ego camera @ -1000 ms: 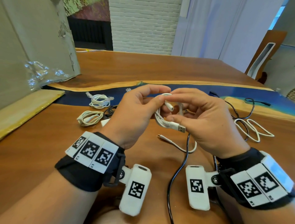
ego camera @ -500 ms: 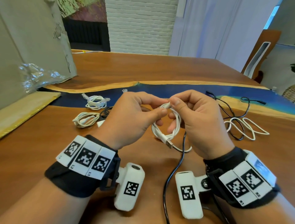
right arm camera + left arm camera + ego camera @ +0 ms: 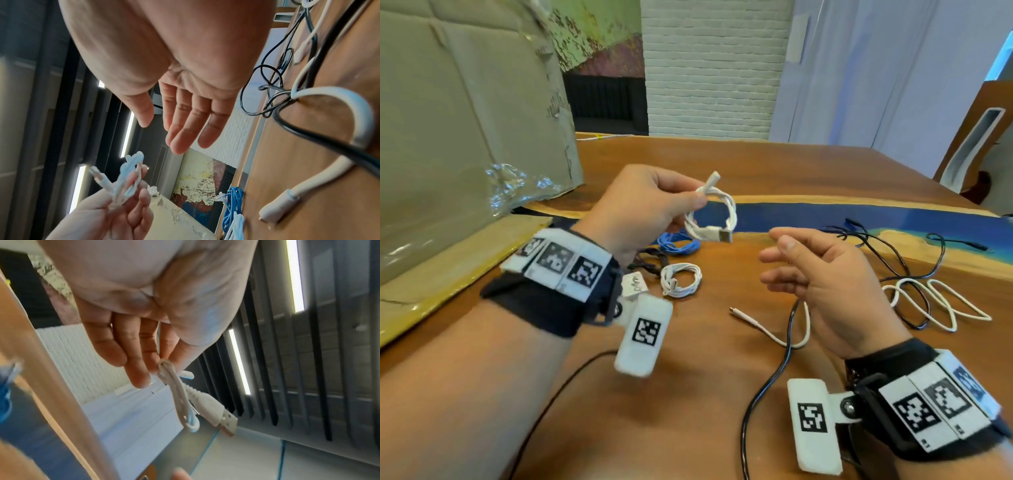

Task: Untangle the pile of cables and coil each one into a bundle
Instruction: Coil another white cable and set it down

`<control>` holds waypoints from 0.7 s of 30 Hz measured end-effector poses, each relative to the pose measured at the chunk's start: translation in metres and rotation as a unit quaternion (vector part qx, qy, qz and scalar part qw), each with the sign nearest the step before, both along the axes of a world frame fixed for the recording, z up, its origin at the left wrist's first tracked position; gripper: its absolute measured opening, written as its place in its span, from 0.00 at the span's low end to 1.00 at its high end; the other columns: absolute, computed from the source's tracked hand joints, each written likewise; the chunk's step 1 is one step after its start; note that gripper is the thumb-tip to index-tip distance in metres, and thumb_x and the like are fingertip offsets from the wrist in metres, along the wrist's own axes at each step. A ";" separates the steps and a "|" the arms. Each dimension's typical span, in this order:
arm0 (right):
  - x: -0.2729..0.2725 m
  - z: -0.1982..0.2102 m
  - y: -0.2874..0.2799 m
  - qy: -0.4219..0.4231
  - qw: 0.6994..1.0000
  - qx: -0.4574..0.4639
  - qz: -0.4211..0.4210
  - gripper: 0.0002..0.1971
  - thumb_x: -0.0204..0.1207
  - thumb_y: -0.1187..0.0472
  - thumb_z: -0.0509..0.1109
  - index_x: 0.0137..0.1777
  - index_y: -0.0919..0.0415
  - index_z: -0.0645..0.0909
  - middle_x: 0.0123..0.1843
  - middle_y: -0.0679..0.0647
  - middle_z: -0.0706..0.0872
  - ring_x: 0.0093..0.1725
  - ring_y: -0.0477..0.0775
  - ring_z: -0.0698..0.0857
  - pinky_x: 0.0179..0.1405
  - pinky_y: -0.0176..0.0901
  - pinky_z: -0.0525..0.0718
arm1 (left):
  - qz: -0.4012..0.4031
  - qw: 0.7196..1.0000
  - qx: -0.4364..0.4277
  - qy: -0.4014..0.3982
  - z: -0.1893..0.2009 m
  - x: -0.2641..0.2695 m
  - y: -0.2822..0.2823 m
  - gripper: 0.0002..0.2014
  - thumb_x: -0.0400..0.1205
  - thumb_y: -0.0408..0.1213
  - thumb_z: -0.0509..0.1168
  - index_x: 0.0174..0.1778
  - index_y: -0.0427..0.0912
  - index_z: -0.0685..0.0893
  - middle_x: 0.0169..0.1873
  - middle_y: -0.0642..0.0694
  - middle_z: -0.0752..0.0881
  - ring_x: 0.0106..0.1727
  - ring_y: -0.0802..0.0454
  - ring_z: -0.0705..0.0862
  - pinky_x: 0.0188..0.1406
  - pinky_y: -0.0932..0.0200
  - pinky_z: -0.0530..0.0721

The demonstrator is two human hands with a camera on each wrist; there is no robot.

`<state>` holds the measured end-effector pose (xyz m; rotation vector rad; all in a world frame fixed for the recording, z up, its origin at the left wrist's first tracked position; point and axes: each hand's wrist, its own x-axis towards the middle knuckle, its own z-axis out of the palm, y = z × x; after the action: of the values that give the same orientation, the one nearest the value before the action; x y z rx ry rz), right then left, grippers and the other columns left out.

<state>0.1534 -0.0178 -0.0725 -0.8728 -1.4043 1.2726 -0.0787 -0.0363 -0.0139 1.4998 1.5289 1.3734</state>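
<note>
Released by the right hand (image 3: pixel 822 281) — now slack-fingered — the light, springy white coil (image 3: pixel 714 219) hangs pinched at its wrapped top by the left hand (image 3: pixel 640 212) — the safest hold.

Cardboard box (image 3: pixel 458 130) stands at nine o'clock on wooden table (image 3: pixel 774 171); white brick wall (image 3: pixel 709 65) at twelve.

The left hand (image 3: pixel 640 209), raised at centre-left of the head view, pinches a small white coiled cable (image 3: pixel 714 219) between thumb and fingertips. The right hand (image 3: pixel 822 274), centre-right and lower, hangs empty with fingers loosely extended.
</note>
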 end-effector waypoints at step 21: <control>0.009 -0.006 0.015 -0.029 0.999 -0.019 -0.034 0.10 0.84 0.60 0.68 0.60 0.53 0.89 0.47 0.59 0.93 0.36 0.58 0.89 0.41 0.54 0.88 | 0.048 0.759 -0.275 0.588 -0.028 -0.102 0.138 0.11 0.91 0.37 0.59 0.60 0.37 0.85 0.39 0.47 0.81 0.40 0.43 0.80 0.38 0.56 0.76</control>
<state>0.1623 -0.0025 -0.0786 -0.9827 -1.3881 1.2336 -0.1805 0.1013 -0.0421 1.9360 2.4204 -0.2581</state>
